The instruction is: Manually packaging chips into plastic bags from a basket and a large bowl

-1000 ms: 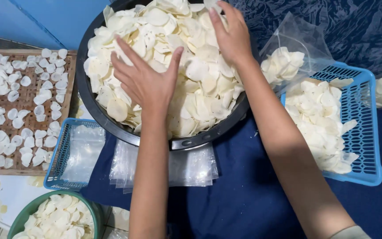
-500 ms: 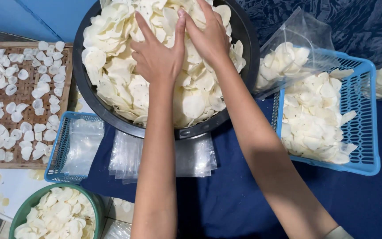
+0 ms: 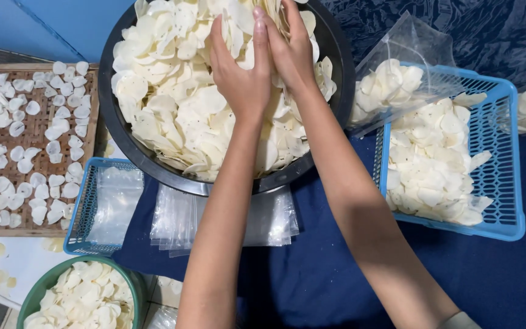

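Observation:
A wide black basin [image 3: 123,131] is heaped with pale, thin white chips [image 3: 171,103]. My left hand [image 3: 238,73] and my right hand [image 3: 290,52] are pressed together over the heap at the far side of the basin, palms facing each other. A stack of chips is squeezed between them, its edges showing at the fingertips. Both forearms reach up from the bottom of the view.
A blue basket [image 3: 494,170] at the right holds loose chips and a filled clear bag [image 3: 391,82]. Empty clear bags [image 3: 178,222] lie under the basin and in a small blue basket [image 3: 83,219]. A woven tray [image 3: 62,119] of chips sits at the left, a green bowl [image 3: 44,286] at bottom left.
My hands were spread apart and flat on the heap. They have slid together toward the far side of the basin and closed on a stack of chips.

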